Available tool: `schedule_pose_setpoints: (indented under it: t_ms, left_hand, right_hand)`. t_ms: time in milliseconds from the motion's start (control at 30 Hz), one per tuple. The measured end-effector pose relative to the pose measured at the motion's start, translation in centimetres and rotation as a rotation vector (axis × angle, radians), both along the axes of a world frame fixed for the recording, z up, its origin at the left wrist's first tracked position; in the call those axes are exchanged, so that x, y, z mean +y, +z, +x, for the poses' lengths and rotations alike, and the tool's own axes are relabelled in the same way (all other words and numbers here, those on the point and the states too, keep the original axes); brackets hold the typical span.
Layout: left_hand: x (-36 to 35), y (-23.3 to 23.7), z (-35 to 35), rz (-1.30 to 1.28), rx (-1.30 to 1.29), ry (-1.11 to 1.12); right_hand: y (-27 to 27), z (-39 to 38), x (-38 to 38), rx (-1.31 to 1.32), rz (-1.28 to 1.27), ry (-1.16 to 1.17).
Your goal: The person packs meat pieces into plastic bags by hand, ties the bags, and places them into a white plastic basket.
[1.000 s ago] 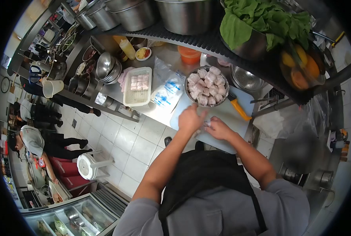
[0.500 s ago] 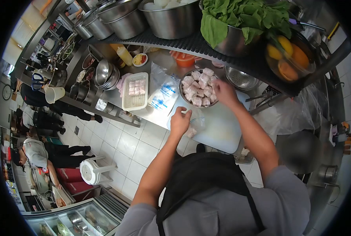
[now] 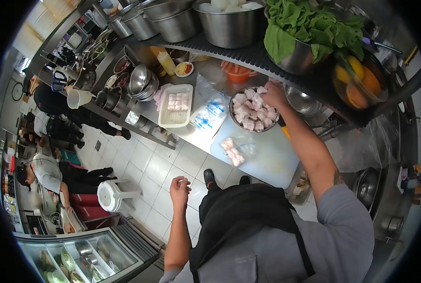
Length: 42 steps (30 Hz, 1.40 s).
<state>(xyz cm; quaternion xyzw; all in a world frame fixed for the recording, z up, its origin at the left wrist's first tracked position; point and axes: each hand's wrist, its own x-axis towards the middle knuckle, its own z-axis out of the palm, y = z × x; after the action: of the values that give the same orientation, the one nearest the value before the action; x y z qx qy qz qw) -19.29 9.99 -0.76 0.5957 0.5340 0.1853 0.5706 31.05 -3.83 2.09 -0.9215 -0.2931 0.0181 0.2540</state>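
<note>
At the right rim of a steel bowl (image 3: 235,120) full of pale pink meat pieces (image 3: 253,109), my right hand (image 3: 273,94) has its fingers pressed together; a pale piece seems to be at the fingertips. My left hand (image 3: 180,189) hangs over the floor in front of the table, fingers curled, and whether it holds anything is hidden. On the white cutting board (image 3: 272,158) lies a row of meat pieces (image 3: 232,152) on a small clear plastic bag (image 3: 249,147). Left of the bowl, a printed plastic bag (image 3: 209,114) lies beside a white basket (image 3: 175,120) with more meat.
Above the table a black shelf (image 3: 229,54) holds steel pots, leafy greens (image 3: 309,28) and a fruit bowl (image 3: 359,85). A colander (image 3: 304,100) stands right of the meat bowl. Co-workers (image 3: 47,174) stand at the left, near a white stool (image 3: 112,195).
My left hand has moved off the board, down and left, leaving the meat row and small bag uncovered. My right hand has shifted up along the bowl's rim. The whole view has shifted.
</note>
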Motion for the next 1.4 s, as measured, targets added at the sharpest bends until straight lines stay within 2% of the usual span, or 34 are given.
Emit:
schedule_pose_setpoints:
  t_ms: [133,233,333,433,500,567,667,733,800,833,933,967,1033,1167,1267,1367,1400]
  left_hand:
    - [0.3,-0.5,-1.5,-0.026,-0.022,0.057]
    - [0.8,-0.1,-0.5,-0.009,-0.057,0.041]
    - [1.0,0.9,1.8,0.024,-0.082,-0.018]
    - [0.7,1.3,4.5,0.066,-0.122,-0.129]
    - [0.0,2.1,6.3,0.062,-0.131,-0.182]
    - [-0.7,2.8,8.0,0.057,-0.131,-0.248]
    - [-2.3,2.8,10.9,0.081,-0.135,-0.37]
    - [-3.7,2.0,13.6,0.225,-0.053,-0.53]
    - [-5.8,3.2,17.1,0.449,0.071,-0.667]
    - [-7.0,5.0,18.8,0.426,0.155,-0.714]
    - [-8.3,4.1,22.9,0.519,0.4,-0.784]
    - [-8.0,2.8,23.4,0.545,0.372,-0.783]
    - [-7.1,0.1,24.3,0.596,0.317,-0.78]
    - [-5.8,-0.7,24.3,0.465,0.204,-0.783]
    - [-5.7,0.4,24.3,0.301,0.103,-0.792]
    - [-5.5,-0.1,24.4,0.166,0.039,-0.797]
    - [-5.5,-0.1,24.4,0.161,0.025,-0.795]
  right_hand:
    - [-0.8,0.1,-0.4,-0.051,0.177,0.031]
    - [-1.5,0.3,-0.4,-0.219,0.472,-0.046]
    - [-0.6,0.6,-1.7,0.268,0.698,-0.007]
    - [0.9,-2.6,-5.2,0.934,1.126,-0.046]
    - [2.2,-6.5,-8.1,1.132,1.169,-0.073]
    - [1.3,-9.8,-11.2,1.292,1.159,0.014]
    - [-1.3,-15.2,-13.3,1.262,1.003,-0.171]
    - [-5.1,-17.3,-12.6,1.23,0.944,-0.283]
    - [-7.0,-18.3,-10.8,1.222,0.987,-0.211]
    - [-7.6,-18.8,-9.8,1.22,1.009,-0.172]
    - [-8.2,-18.4,-7.8,1.322,1.014,-0.111]
    - [-9.0,-17.9,-7.5,1.359,1.004,-0.046]
    - [-9.0,-16.9,-7.2,1.331,0.811,0.051]
    - [-8.4,-15.0,-7.4,1.23,0.49,0.285]
    - [-8.0,-14.4,-7.3,1.11,0.363,0.508]
    - [-7.2,-14.5,-6.9,1.27,0.488,0.495]
    - [-7.7,-14.3,-6.8,1.245,0.418,0.509]
